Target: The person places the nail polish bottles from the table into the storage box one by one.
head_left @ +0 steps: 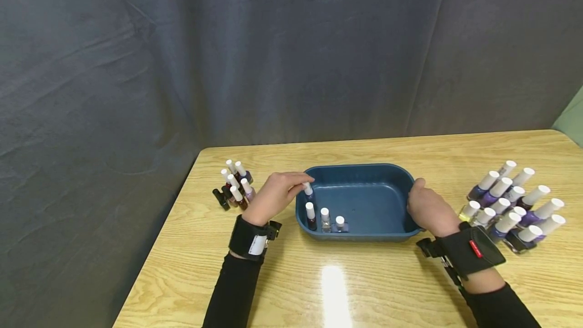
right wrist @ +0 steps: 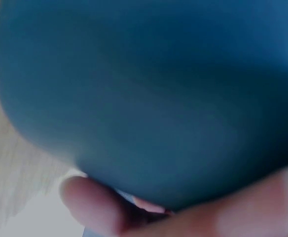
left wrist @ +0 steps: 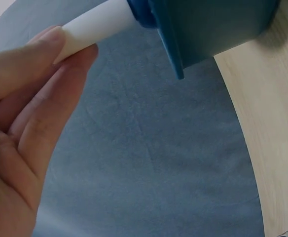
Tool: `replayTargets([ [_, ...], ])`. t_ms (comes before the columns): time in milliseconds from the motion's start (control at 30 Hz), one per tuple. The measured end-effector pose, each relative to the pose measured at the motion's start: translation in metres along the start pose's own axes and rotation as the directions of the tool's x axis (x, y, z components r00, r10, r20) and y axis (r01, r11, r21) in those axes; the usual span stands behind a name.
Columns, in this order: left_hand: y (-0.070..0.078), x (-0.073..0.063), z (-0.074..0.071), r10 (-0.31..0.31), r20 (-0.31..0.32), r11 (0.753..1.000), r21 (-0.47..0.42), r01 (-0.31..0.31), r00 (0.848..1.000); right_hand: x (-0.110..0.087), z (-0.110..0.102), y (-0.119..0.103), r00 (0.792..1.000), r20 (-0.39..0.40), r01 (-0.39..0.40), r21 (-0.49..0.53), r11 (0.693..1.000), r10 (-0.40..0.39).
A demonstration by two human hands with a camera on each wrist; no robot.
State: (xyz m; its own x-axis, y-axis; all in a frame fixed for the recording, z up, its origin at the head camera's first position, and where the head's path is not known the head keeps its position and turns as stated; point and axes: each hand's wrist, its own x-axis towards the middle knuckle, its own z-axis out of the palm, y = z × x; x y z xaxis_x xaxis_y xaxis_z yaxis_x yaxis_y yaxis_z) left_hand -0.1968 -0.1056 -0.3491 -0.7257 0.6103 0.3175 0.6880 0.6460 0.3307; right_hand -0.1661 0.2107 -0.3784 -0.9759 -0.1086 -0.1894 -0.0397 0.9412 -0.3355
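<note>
My left hand (head_left: 278,191) pinches the white cap of a blue nail polish bottle (head_left: 308,194) at the left end of a dark blue plastic tub (head_left: 360,237). In the left wrist view, the thumb and fingers hold that white cap (left wrist: 97,27), with the blue glass beside the tub's wall (left wrist: 168,39). Along the tub's front left stand a dark nail polish bottle (head_left: 311,219) and a clear one (head_left: 325,222); a bluish one (head_left: 340,226) is beside them. My right hand (head_left: 430,209) grips the tub's right end, its fingers (right wrist: 92,202) at the wall.
Several white-capped nail polish bottles (head_left: 501,201) crowd together on the right of the wooden table (head_left: 182,267). A smaller cluster of bottles (head_left: 237,183) stands at the left, with a black-capped one (head_left: 220,199) at its edge. A grey cloth (head_left: 319,54) hangs behind.
</note>
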Motion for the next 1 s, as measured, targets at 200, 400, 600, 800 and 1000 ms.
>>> replayTargets([
  [200,-0.0007,0.0022,0.0028,0.005,0.047,1.0,0.017,-0.005,0.999,0.0008,-0.0008,-0.0001,1.0,0.007,-0.01,0.006,1.0,0.01],
  [400,-0.001,0.0024,0.0044,-0.008,0.078,1.0,0.019,0.006,0.997,0.0012,-0.0009,-0.0002,1.0,0.008,-0.013,0.004,1.0,0.013],
  [600,-0.0021,0.0016,0.006,0.001,0.096,1.0,0.014,-0.003,0.995,0.0011,-0.0009,-0.0006,1.0,0.003,-0.009,-0.002,1.0,0.009],
  [800,-0.0022,0.0021,0.008,-0.002,0.127,1.0,0.017,-0.001,0.992,0.0014,-0.0013,-0.0015,0.999,0.024,-0.038,0.003,0.999,0.038],
  [1000,-0.0022,0.0026,0.0094,-0.011,0.149,1.0,0.023,0.008,0.989,0.0016,-0.0015,-0.0019,0.998,0.032,-0.048,0.004,0.999,0.048],
])
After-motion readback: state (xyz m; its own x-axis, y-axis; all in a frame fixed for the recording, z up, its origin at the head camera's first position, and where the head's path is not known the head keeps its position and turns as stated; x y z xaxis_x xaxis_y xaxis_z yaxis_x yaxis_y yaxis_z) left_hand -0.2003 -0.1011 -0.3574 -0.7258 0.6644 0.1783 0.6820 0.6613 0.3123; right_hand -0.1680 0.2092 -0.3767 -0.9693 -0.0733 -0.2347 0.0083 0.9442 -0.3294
